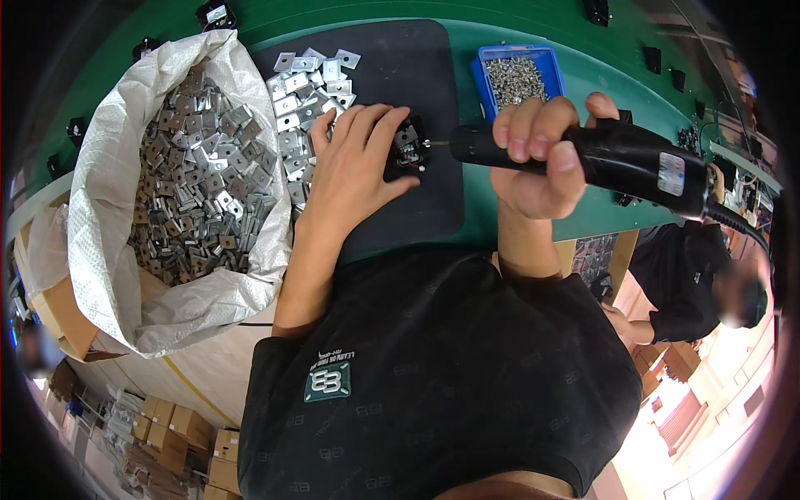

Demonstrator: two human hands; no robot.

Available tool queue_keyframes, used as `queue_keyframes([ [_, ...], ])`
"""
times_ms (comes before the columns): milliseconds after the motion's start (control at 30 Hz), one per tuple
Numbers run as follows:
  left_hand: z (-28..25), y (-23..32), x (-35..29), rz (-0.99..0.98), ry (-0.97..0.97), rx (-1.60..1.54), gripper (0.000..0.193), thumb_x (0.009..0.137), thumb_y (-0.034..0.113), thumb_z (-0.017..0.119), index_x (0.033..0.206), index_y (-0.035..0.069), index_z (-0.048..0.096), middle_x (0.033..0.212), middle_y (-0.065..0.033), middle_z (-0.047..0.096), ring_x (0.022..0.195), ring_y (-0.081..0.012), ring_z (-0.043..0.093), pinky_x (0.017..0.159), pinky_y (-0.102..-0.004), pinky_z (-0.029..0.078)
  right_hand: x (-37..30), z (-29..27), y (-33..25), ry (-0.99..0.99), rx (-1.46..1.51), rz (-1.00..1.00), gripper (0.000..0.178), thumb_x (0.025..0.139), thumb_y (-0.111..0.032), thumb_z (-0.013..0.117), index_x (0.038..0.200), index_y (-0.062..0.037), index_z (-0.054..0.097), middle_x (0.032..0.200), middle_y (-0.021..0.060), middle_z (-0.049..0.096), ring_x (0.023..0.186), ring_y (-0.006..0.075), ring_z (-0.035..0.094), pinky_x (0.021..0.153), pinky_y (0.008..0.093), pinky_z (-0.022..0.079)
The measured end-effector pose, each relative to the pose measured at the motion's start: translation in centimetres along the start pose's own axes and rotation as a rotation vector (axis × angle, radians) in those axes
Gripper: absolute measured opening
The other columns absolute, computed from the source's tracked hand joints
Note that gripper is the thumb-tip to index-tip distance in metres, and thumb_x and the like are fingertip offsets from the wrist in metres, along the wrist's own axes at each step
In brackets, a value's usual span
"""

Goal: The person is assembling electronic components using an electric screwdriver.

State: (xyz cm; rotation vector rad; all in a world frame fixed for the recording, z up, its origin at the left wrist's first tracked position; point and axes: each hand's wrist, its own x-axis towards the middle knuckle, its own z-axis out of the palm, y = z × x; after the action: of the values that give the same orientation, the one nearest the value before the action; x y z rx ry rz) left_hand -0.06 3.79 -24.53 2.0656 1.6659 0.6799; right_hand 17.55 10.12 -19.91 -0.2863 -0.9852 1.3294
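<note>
My right hand (pixel 540 158) is wrapped round a black electric screwdriver (pixel 621 158), held nearly level with its bit pointing left. At the bit's tip sits a small silvery screw (pixel 427 143), right beside a small black part (pixel 408 148) with metal and fine wires inside. My left hand (pixel 354 158) steadies that part on the dark mat (pixel 400 67), fingers along its far side and thumb on its near side. Some of the part is hidden under the fingers. Loose square metal plates (pixel 292 104), each with a hole, lie just beyond my left hand.
A white woven sack (pixel 100 208) full of metal plates stands at the left. On the green bench (pixel 492 208), a blue bin (pixel 557 71) holds many small screws. The screwdriver's cord (pixel 742 223) runs off right. Another person (pixel 687 271) works at the right; cartons (pixel 171 433) stand lower left.
</note>
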Motion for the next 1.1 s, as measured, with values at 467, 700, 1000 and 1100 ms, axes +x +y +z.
queue_keyframes([
  [467,1.0,-0.4,0.4,-0.004,0.087,-0.023,0.069,0.053,0.029,0.082,0.117,0.014,0.060,0.094,-0.0030,0.055,0.094,-0.0226,0.052,0.088,-0.0385,0.030,-0.4,-0.3,2.7,0.005,-0.049,-0.011,0.047,0.081,-0.002,0.061,0.121,-0.0062,0.036,0.067,0.0057,0.051,0.054,0.0151,0.049,0.055,0.0324,0.046],
  [700,1.2,-0.5,0.5,-0.003,0.094,-0.034,0.069,0.053,0.029,0.081,0.117,0.014,0.061,0.091,-0.0028,0.055,0.092,-0.0222,0.051,0.086,-0.0378,0.030,-0.5,-0.5,3.0,0.014,-0.051,-0.023,0.047,0.081,-0.001,0.061,0.121,-0.0060,0.036,0.067,0.0057,0.051,0.054,0.0151,0.049,0.055,0.0324,0.047],
  [1000,1.1,-0.5,0.6,-0.007,0.085,-0.035,0.070,0.053,0.030,0.081,0.118,0.014,0.061,0.091,-0.0033,0.054,0.091,-0.0223,0.051,0.086,-0.0377,0.030,-0.7,-0.4,3.1,-0.006,-0.075,-0.026,0.046,0.080,0.001,0.059,0.119,-0.0058,0.035,0.066,0.0055,0.051,0.053,0.0150,0.049,0.054,0.0320,0.047],
  [1100,0.8,-0.6,0.7,-0.012,0.082,-0.056,0.071,0.052,0.029,0.082,0.118,0.014,0.061,0.091,-0.0036,0.053,0.091,-0.0223,0.051,0.085,-0.0377,0.030,-0.7,-0.3,2.9,-0.103,-0.120,-0.034,0.047,0.078,0.004,0.059,0.117,-0.0063,0.034,0.065,0.0060,0.051,0.053,0.0153,0.049,0.056,0.0323,0.048],
])
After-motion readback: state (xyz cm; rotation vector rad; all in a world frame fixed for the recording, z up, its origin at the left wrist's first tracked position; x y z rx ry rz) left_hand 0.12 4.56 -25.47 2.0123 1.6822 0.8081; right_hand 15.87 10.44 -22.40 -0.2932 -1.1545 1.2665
